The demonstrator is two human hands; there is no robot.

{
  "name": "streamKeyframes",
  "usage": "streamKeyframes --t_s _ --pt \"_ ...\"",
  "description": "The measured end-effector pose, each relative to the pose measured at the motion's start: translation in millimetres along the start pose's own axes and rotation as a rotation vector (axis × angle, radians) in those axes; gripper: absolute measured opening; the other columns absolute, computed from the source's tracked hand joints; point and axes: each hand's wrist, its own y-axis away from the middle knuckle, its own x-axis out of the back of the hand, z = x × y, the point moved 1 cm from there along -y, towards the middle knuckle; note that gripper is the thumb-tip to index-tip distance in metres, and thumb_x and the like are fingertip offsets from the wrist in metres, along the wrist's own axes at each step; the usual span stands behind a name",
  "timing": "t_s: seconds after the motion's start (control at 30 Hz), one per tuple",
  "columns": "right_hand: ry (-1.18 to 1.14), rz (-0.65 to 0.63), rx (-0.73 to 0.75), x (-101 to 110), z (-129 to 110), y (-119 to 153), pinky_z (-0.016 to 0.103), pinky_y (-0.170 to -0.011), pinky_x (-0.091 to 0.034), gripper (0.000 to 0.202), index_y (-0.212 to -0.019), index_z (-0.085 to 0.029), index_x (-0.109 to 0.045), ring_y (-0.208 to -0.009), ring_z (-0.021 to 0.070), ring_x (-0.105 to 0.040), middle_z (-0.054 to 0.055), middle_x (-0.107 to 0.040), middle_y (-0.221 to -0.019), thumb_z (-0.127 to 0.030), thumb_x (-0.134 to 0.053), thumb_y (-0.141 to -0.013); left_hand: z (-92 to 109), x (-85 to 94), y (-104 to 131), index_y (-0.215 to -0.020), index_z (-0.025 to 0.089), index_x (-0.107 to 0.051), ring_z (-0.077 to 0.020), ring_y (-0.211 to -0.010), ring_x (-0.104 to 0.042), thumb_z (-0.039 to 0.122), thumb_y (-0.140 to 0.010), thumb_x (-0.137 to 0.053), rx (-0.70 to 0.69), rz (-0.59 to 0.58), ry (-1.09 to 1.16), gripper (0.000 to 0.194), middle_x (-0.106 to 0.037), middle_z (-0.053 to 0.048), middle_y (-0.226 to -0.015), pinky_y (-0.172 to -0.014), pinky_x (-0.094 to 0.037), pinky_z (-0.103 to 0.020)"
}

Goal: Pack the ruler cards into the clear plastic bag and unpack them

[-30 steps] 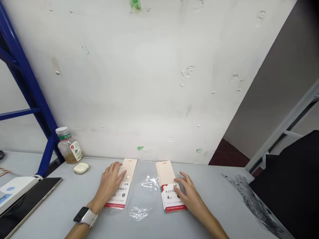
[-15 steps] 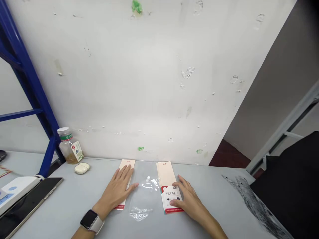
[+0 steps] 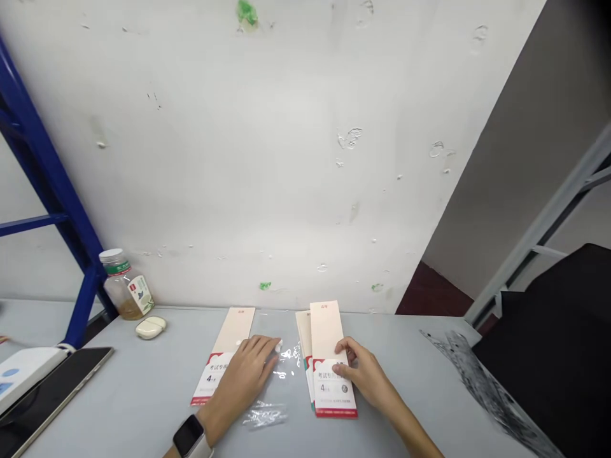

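Between two groups of cream, white and red printed packets lies a clear plastic pouch [image 3: 286, 359] with a white button. My left hand [image 3: 252, 366], a watch on its wrist, rests across the pouch's left side, its fingertips at the button. It partly covers the left packet [image 3: 233, 324]. My right hand [image 3: 359, 369] pinches the right edge of the top right packet [image 3: 327, 331] between thumb and fingers. Under and left of that one, another packet [image 3: 304, 331] shows, fanned out.
At the left are a jar [image 3: 128, 286], a cream oval case [image 3: 151, 327], a phone [image 3: 52, 388] and a white device [image 3: 26, 369] beside a blue metal frame [image 3: 57, 172]. Crumpled patterned plastic [image 3: 482, 381] and a black object [image 3: 548, 343] are at the right.
My left hand has moved right, off most of the left packet and onto the pouch. My right hand has shifted the top right packet, separating it from the one beneath.
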Motion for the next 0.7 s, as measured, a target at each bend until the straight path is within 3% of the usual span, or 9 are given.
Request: streamKeyframes --t_s 0.07,0.17,0.3,0.4,0.53,0.7 --pt "-0.001 0.046 -0.005 1.0 1.8 -1.4 0.028 -0.062 -0.043 0.035 -0.103 -0.027 -0.055 -0.065 0.0174 -0.053 -0.005 -0.051 -0.069 -0.025 -0.062 -0.069 -1.0 -1.4 -0.9 -0.118 0.027 -0.059 -0.023 -0.097 -0.061 0.032 -0.1 -0.04 0.008 0.005 0.012 0.027 -0.067 -0.002 -0.108 -0.083 -0.049 -0.039" --pt "-0.052 0.074 -0.005 -0.3 0.7 -1.3 0.03 -0.062 -0.043 0.061 -0.13 -0.027 -0.042 -0.061 0.0177 -0.054 -0.007 -0.052 -0.067 -0.029 -0.063 -0.073 -3.1 -4.5 -1.3 -0.11 0.026 -0.062 -0.0222 -0.093 -0.06 0.031 -0.099 -0.041 0.042 -0.012 0.057 0.024 -0.066 -0.003 -0.103 -0.081 -0.048 -0.039" --pt "-0.23 -0.002 -0.012 -7.0 -4.5 1.8 0.033 -0.063 -0.047 0.075 -0.142 -0.027 -0.028 -0.067 0.0213 -0.062 -0.006 -0.058 -0.068 -0.035 -0.065 -0.077 -7.2 -7.5 -0.9 -0.1 0.025 -0.062 -0.0227 -0.094 -0.059 0.031 -0.098 -0.044 0.088 -0.032 0.119 0.019 -0.064 -0.002 -0.101 -0.08 -0.048 -0.04" --pt "-0.317 -0.072 -0.06 -14.1 -7.9 5.5 0.028 -0.055 -0.043 0.085 -0.145 -0.026 -0.02 -0.059 0.0185 -0.06 -0.009 -0.053 -0.061 -0.037 -0.068 -0.076 -9.6 -7.8 -0.3 -0.099 0.026 -0.061 -0.0228 -0.101 -0.059 0.031 -0.097 -0.046 0.095 0.015 0.172 0.016 -0.064 -0.002 -0.104 -0.084 -0.049 -0.039" --pt "-0.333 -0.173 -0.139 -22.1 -11.2 10.0 0.021 -0.042 -0.03 0.076 -0.137 -0.025 -0.033 -0.044 0.0091 -0.042 -0.013 -0.041 -0.056 -0.036 -0.071 -0.072 -10.0 -6.4 1.0 -0.101 0.028 -0.061 -0.0233 -0.113 -0.057 0.035 -0.097 -0.046 0.104 0.061 0.253 0.017 -0.062 -0.003 -0.117 -0.095 -0.049 -0.04" --pt "-0.265 -0.198 -0.211 -23.3 -11.9 11.3 0.02 -0.038 -0.019 0.061 -0.127 -0.024 -0.045 -0.038 0.0053 -0.031 -0.013 -0.04 -0.056 -0.035 -0.07 -0.072 -5.8 -5.6 2.4 -0.105 0.029 -0.06 -0.0234 -0.124 -0.053 0.038 -0.099 -0.04 0.167 0.0 0.367 0.023 -0.058 -0.002 -0.128 -0.102 -0.047 -0.04"
